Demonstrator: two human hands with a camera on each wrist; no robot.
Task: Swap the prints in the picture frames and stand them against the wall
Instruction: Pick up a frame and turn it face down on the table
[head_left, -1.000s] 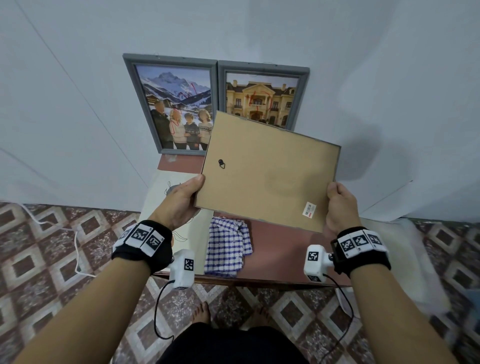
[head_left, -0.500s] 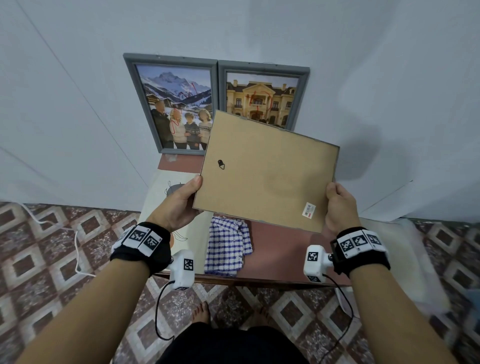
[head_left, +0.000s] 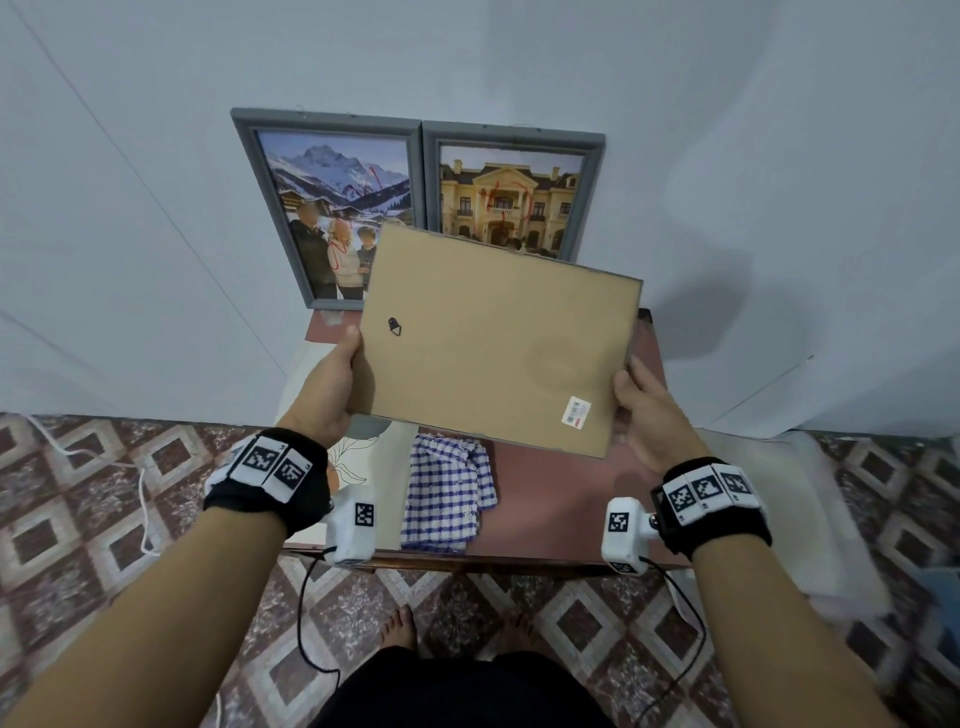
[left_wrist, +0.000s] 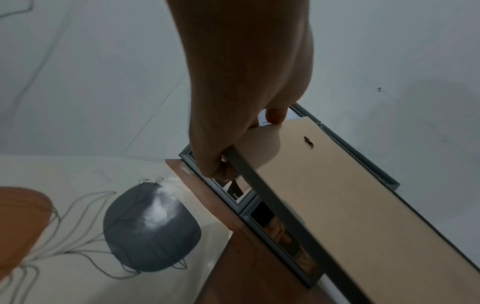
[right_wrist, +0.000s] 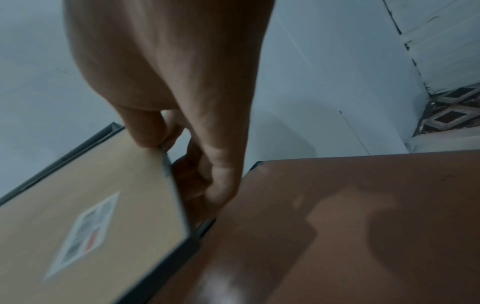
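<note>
- Left hand (head_left: 332, 395) and right hand (head_left: 647, 410) each grasp a side edge of the third frame (head_left: 493, 348), backing board up, held above the counter (head_left: 561, 493).
- Beyond the hands: two frames (head_left: 415, 208) stand against the wall (head_left: 156, 156).
- Judgement: two stood; the held one is left to place. A loose print (left_wrist: 103, 226) lies below the left hand.

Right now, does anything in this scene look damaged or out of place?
Yes. Both prints standing against the wall carry red scribbles: the mountain family print across the slope and one figure, the mansion print over its entrance. The held frame shows only its plain backing.
</note>
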